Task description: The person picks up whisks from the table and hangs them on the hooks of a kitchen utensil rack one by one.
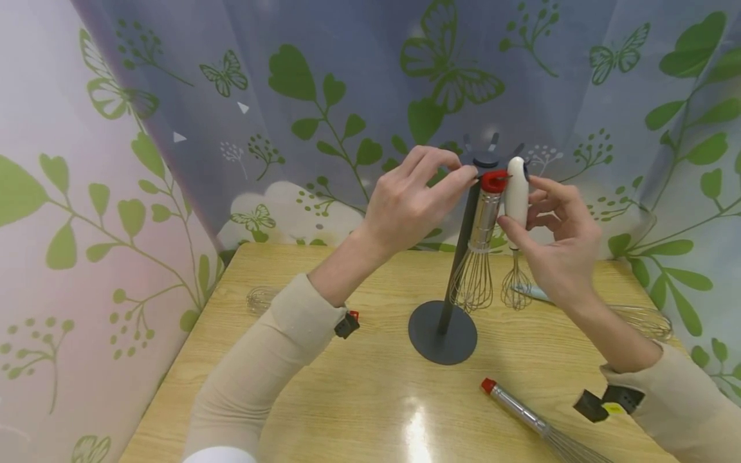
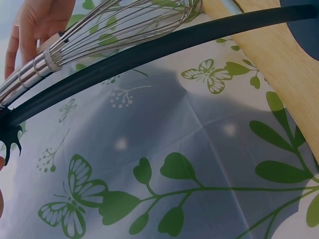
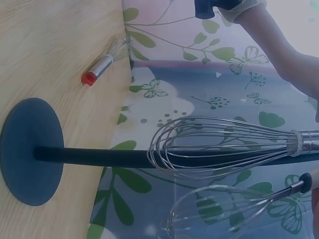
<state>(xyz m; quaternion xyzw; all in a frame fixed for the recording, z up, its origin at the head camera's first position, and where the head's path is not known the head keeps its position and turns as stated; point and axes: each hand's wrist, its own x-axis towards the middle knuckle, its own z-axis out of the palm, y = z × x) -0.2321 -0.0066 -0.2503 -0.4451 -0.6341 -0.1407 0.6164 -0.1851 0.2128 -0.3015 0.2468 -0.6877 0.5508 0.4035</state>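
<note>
My right hand (image 1: 564, 238) pinches the white handle of a small whisk (image 1: 516, 199) between thumb and fingers, its wires pointing down. Just left of it, a steel-handled whisk with a red end (image 1: 485, 218) hangs from the top of a black stand (image 1: 460, 270). The fingertips of my left hand (image 1: 413, 199) pinch at a hook by the stand's top. In the left wrist view, the stand's hooks (image 2: 11, 137) show at the edge, beside a sliver of my fingers. Both whisks' wires (image 3: 224, 144) lie alongside the pole in the right wrist view.
On the wooden table (image 1: 370, 399), another red-ended whisk (image 1: 523, 411) lies at the front right. A whisk with a light blue handle (image 1: 535, 293) rests behind my right forearm. One more whisk (image 3: 102, 67) lies at the left, partly behind my left arm in the head view. Patterned curtains hang behind.
</note>
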